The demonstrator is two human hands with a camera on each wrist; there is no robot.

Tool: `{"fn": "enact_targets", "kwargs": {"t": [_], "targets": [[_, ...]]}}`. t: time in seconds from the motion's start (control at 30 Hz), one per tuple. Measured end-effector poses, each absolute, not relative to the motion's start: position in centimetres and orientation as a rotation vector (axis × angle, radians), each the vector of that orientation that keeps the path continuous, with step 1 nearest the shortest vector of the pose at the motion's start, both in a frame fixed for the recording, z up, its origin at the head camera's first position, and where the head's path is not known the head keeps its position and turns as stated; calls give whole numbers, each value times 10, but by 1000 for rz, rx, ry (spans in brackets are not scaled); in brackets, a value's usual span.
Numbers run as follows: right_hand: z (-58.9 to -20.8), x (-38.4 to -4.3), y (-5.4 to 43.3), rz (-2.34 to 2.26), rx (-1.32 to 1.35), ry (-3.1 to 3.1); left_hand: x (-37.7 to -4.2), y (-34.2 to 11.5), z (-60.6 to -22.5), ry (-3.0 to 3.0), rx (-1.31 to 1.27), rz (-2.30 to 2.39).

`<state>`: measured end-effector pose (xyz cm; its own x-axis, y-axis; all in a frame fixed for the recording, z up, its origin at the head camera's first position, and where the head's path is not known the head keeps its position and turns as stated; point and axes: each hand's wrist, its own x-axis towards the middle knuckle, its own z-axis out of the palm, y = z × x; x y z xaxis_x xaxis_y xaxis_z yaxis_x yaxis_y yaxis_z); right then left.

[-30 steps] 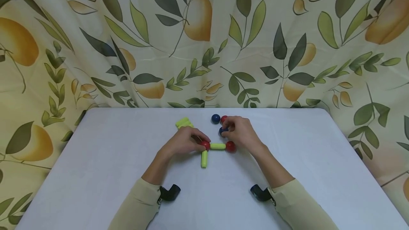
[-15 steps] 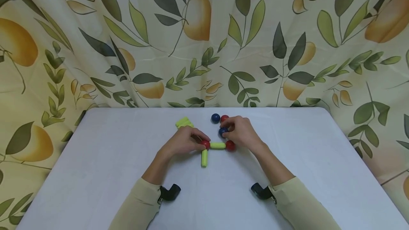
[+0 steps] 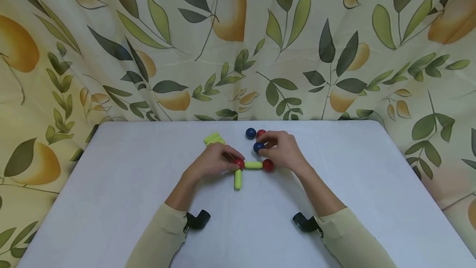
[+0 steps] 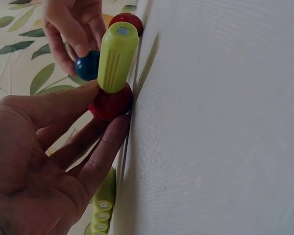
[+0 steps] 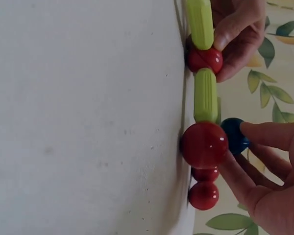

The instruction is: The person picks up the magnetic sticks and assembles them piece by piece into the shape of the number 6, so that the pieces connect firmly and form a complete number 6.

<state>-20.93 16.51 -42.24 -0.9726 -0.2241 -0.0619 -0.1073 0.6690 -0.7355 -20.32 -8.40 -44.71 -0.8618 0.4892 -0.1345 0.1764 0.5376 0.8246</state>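
Observation:
My left hand [image 3: 215, 161] pinches a red ball [image 4: 110, 104] between thumb and fingers. From that ball one yellow-green rod [image 3: 238, 180] points toward me, a grey disc in its free end. A second such rod [image 3: 253, 165] runs right to another red ball [image 3: 268, 165], forming an L on the table. Beyond the right end, my right hand [image 3: 282, 150] grips a dark blue ball [image 3: 258, 148] with thumb and fingertips. In the right wrist view this blue ball [image 5: 234, 135] appears beside the nearer red ball [image 5: 204, 145]; whether they touch I cannot tell.
Past the right hand sit a loose blue ball [image 3: 251, 133] and a partly covered red ball [image 3: 261, 133]. Several yellow-green rods [image 3: 213, 138] lie together behind the left hand. A white-covered table [image 3: 122, 193] ends at a leaf-and-fruit patterned curtain [image 3: 230, 73].
The head view has tilted, so everything sits slightly higher in it. My right fingers have shifted a little on the blue ball, and more of it shows. The left hand keeps its hold.

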Motion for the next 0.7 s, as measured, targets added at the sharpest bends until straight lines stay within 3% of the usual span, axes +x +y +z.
{"fn": "enact_targets", "kwargs": {"t": [0.7], "targets": [[-415, -143, 156, -1254, -472, 2622, -205, -83, -450, 2403, 486, 1276]]}}
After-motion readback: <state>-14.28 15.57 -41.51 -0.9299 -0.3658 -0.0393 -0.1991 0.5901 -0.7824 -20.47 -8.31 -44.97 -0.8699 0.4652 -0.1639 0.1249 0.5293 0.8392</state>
